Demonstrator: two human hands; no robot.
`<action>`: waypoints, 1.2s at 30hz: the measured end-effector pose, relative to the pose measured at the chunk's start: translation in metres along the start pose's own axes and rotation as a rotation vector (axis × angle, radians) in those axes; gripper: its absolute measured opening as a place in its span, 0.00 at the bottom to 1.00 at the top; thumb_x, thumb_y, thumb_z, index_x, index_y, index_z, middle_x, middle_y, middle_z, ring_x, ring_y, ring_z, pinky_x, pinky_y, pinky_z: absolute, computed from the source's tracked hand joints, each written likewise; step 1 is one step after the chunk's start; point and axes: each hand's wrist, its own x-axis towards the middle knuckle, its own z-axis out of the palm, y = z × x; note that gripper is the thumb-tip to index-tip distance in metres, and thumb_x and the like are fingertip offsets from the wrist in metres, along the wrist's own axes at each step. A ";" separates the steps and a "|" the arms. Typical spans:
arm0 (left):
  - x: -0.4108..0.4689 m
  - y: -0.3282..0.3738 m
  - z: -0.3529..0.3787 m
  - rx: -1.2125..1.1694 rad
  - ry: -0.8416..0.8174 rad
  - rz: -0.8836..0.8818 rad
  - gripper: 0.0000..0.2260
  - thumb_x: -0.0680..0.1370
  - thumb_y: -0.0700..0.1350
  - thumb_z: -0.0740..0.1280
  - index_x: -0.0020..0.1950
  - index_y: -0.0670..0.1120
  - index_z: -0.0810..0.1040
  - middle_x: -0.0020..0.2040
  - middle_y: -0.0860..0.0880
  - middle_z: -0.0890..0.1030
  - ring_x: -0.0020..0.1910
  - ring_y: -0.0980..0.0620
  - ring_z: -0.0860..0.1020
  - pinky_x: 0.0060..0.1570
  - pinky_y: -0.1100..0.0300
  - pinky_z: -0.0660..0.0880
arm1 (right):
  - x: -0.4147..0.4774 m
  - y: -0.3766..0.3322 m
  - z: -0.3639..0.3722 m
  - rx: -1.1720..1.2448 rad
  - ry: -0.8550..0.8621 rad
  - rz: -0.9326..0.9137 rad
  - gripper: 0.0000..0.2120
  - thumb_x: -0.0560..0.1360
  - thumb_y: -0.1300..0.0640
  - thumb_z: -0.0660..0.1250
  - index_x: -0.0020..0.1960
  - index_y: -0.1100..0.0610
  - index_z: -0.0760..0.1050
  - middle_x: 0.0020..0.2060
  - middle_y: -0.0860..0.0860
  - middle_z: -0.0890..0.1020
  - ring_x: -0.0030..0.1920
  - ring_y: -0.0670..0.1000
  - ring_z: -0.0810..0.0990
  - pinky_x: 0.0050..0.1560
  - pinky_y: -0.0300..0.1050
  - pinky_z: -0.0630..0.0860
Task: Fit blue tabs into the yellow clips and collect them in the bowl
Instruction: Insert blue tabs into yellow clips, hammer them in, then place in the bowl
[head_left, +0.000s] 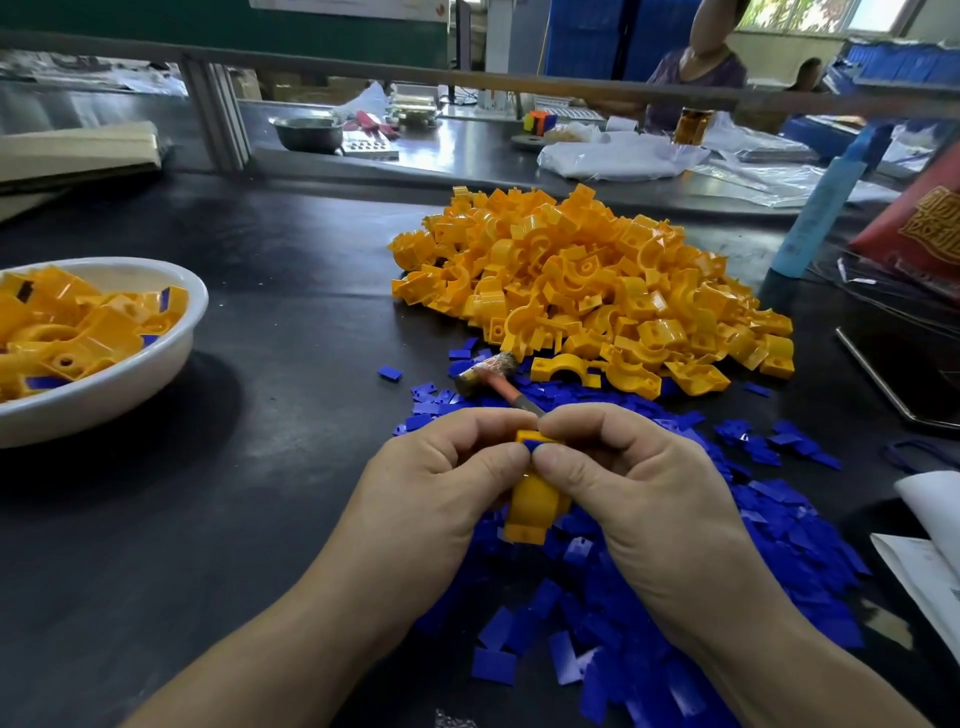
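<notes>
Closest in, a heap of blue tabs (675, 571) lies spread over the dark table (234, 519), running from the bottom edge up and to the right. Both hands are raised over this heap, fingers curled and meeting in the middle. The left hand (441, 478) grips a yellow clip (535, 504) that hangs down between the palms, arch end downward. The right hand (623, 483) pinches a blue tab (537, 444) with thumb and forefinger against the clip's top end; how far the tab is seated cannot be told. To the right, white papers (930, 519) lie at the table's edge. Just beyond the knuckles a small hammer (485, 374) rests on the tabs, its head to the left and its reddish handle pointing at the hands. Behind it rises a big pile of yellow clips (587, 280), touching the far edge of the blue heap. Well to the left stands a white bowl (130, 384) holding clips, some showing blue tabs. Farther back, on another table, sits a metal bowl (306, 130), and a person (696, 67) is partly in view.
</notes>
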 end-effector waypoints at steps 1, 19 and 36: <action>0.000 -0.001 0.000 -0.009 -0.006 -0.010 0.11 0.74 0.50 0.68 0.55 0.58 0.84 0.51 0.52 0.86 0.52 0.51 0.84 0.51 0.54 0.81 | 0.000 0.000 0.001 -0.019 0.004 0.001 0.13 0.64 0.46 0.70 0.48 0.42 0.81 0.46 0.44 0.83 0.47 0.46 0.83 0.43 0.38 0.80; 0.000 0.003 0.001 0.000 -0.027 -0.018 0.07 0.74 0.49 0.68 0.50 0.59 0.84 0.47 0.52 0.86 0.49 0.51 0.85 0.46 0.56 0.82 | -0.003 -0.006 0.001 -0.025 -0.040 -0.008 0.09 0.65 0.48 0.70 0.45 0.45 0.81 0.42 0.47 0.84 0.44 0.47 0.83 0.39 0.39 0.80; -0.001 0.004 0.000 -0.020 0.004 -0.016 0.07 0.75 0.50 0.69 0.50 0.59 0.84 0.47 0.51 0.86 0.48 0.50 0.85 0.47 0.56 0.82 | -0.003 -0.005 0.001 -0.087 -0.038 -0.041 0.12 0.65 0.44 0.67 0.47 0.42 0.80 0.44 0.44 0.83 0.46 0.46 0.82 0.43 0.42 0.81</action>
